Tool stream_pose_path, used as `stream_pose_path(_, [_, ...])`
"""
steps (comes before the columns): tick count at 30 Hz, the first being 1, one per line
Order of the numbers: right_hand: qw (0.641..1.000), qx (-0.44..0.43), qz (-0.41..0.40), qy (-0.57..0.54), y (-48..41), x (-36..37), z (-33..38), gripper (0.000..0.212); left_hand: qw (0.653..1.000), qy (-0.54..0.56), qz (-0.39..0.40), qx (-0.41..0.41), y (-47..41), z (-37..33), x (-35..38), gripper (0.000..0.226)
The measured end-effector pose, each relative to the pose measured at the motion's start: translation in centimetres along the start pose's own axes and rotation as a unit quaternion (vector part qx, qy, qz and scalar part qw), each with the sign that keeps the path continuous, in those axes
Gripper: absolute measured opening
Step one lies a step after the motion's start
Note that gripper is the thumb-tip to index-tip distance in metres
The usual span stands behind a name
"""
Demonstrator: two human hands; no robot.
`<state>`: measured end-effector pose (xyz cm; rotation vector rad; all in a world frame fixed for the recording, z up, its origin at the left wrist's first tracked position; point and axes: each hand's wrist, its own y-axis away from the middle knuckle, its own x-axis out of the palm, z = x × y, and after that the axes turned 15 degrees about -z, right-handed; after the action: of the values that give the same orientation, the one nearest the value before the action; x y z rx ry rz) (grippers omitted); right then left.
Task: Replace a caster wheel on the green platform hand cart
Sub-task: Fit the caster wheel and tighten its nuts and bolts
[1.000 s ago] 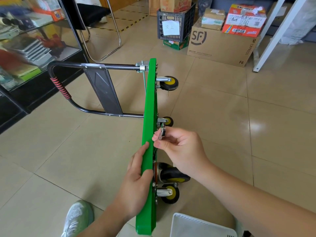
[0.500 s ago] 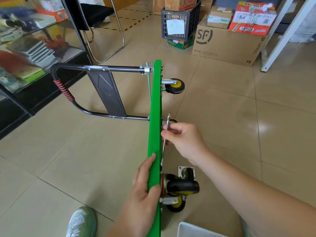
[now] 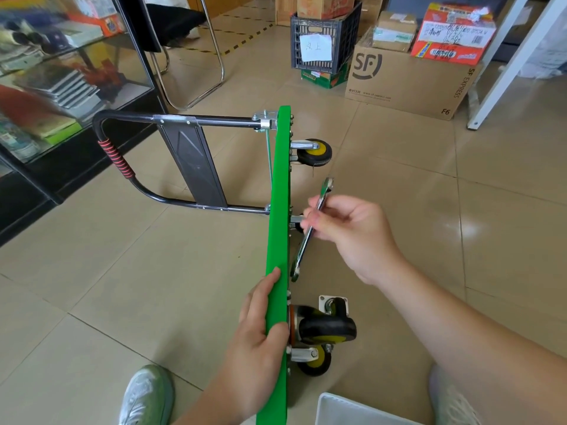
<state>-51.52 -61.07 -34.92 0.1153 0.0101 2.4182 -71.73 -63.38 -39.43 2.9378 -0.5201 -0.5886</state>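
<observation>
Left hand (image 3: 256, 328) grips platform (image 3: 280, 191); right hand (image 3: 356, 237) holds wrench (image 3: 302, 253).

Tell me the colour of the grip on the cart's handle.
The grip is red with thin black bands; the head view, the only one, shows it.

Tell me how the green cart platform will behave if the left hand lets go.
Likely tips: the platform stands on its thin edge, steadied by the left hand. The handle jutting sideways may brace that side. It looks rigid, not floppy.
</observation>
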Motion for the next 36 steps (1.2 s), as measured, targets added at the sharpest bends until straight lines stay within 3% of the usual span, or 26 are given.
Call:
stream_pose_path(4, [0.995,-0.076,0.034,0.052,2.9,-0.9,-0.9,0.027,1.0,0.004,-0.004,0.005,0.2,0.1,0.2,0.073])
stream_pose_path(12, [0.994,-0.097,0.037,0.045,5.3,-0.7,-2.1,0.026,0.999,0.031,-0.019,-0.02,0.6,-0.4,0.5,0.061])
stream_pose_path(25, [0.99,-0.093,0.046,0.09,3.9,1.2,-2.7,0.022,0.999,0.03,-0.009,-0.007,0.3,0.2,0.3,0.062])
stream_pose_path(29, [0.992,-0.042,-0.007,0.118,0.6,1.6,-3.6,0.029,0.999,0.031,-0.012,-0.016,0.2,0.3,0.5,0.069])
stream_pose_path(36, [0.978,0.196,-0.006,0.069,-3.4,2.8,-5.9,0.009,1.0,0.026,-0.018,-0.002,-0.1,0.8,0.4,0.073])
